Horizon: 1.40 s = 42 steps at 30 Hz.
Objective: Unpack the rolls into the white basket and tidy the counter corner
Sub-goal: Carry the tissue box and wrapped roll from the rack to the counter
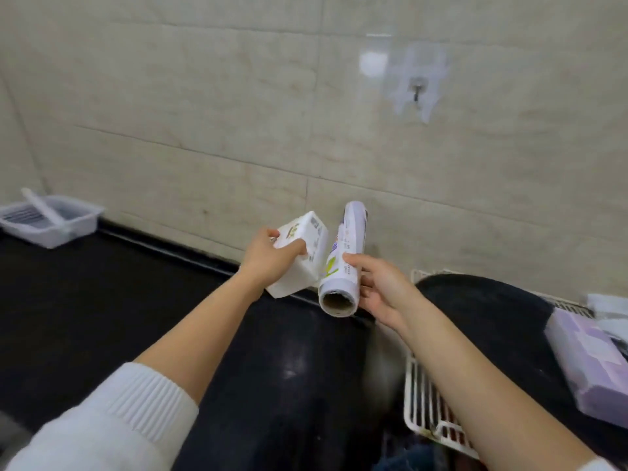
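Observation:
My left hand grips a white carton box with small printing, held above the black counter near the wall. Beside it, my right hand holds a white and lilac roll with a cardboard core, its open end facing me. Box and roll nearly touch. A white slatted basket sits at the right, partly under my right forearm; something large and black lies in or on it. No other roll shows.
A clear plastic tray with a white stick stands in the far left corner. A lilac wrapped pack lies at the right edge. A hook is stuck on the tiled wall. The black counter runs along the wall.

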{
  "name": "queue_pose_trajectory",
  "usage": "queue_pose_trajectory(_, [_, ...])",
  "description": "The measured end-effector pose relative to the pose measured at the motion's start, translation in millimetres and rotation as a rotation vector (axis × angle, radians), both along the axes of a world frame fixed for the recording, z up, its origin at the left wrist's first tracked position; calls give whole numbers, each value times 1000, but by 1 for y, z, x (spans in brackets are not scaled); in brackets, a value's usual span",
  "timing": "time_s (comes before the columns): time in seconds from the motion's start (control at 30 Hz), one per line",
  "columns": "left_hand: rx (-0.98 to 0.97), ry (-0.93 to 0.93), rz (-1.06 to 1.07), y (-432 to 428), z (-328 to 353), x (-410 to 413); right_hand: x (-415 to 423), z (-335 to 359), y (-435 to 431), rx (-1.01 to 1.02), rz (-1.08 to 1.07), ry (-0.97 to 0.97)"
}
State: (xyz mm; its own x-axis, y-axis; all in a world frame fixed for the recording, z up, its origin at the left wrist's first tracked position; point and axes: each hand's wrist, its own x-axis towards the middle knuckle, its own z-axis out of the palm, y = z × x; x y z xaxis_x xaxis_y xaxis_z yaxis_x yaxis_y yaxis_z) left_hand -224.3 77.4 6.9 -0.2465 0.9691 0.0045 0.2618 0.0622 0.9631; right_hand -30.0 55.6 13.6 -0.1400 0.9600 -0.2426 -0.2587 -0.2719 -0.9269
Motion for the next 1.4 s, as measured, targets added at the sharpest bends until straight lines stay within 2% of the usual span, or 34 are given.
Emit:
queue_pose_trajectory(0.37, [-259, 128, 383, -74, -90, -370, -381, -103, 1, -263, 354, 29])
queue_pose_trajectory(0.63, [-350, 75, 611, -98, -125, -575, -579, -136, 7, -310, 555, -101])
queue_pose_trajectory(0.8, [-363, 84, 674, -73, -145, -681, -685, -153, 46, -297, 617, -171])
queue_pose_trajectory(1.03, [-416, 154, 693, 12, -157, -833, -832, -176, 137, -284, 633, -272])
queue_pose_trajectory(1.27, [-455, 114, 702, 77, -193, -931, -951, -205, 204, -311, 575, -417])
queue_pose_trajectory(1.4, [-463, 157, 678, 107, -214, -973, -1004, -234, 227, -321, 498, -518])
